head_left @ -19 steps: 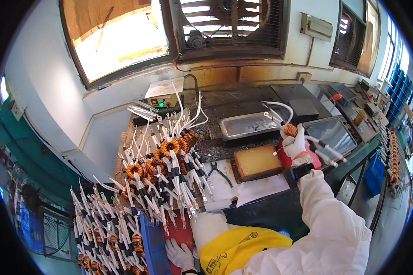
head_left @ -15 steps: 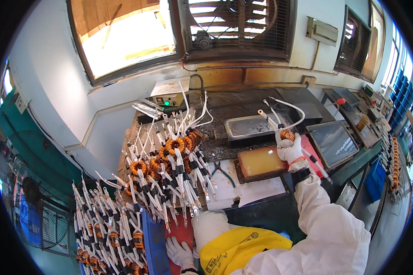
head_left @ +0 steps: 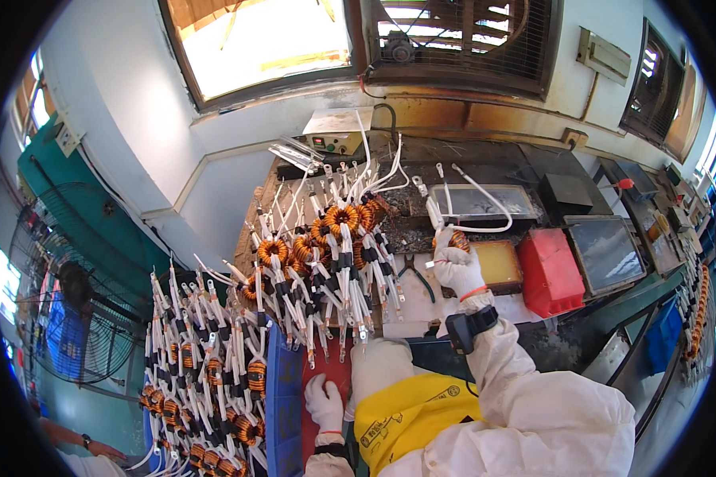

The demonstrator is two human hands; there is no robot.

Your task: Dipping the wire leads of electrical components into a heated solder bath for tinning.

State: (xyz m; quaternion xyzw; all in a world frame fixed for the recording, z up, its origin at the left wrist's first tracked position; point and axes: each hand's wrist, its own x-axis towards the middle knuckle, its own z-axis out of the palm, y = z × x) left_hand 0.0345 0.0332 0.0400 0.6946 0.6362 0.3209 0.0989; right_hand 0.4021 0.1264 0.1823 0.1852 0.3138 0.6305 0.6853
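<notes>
My right hand, in a white glove, is closed around a copper-wound toroidal coil. White leads with metal lugs rise from the coil, one bending in a wide arc to the right. The hand is above the left part of a shallow tray with a yellowish surface. My left hand, also gloved, rests low by a red surface, next to a blue crate wall. It holds nothing visible, and its fingers are somewhat bent but apart. A big pile of similar coils with white leads lies just beyond it.
Pliers lie left of the tray, a red box right of it. Behind are a grey-surfaced rectangular tray and a control box. More coils fill the crate at left. Another person's hand shows lower left.
My right hand has carried the coil left and nearer, from beside the red box to the yellowish tray. The view has swung slightly. Another person's hand has appeared at lower left.
</notes>
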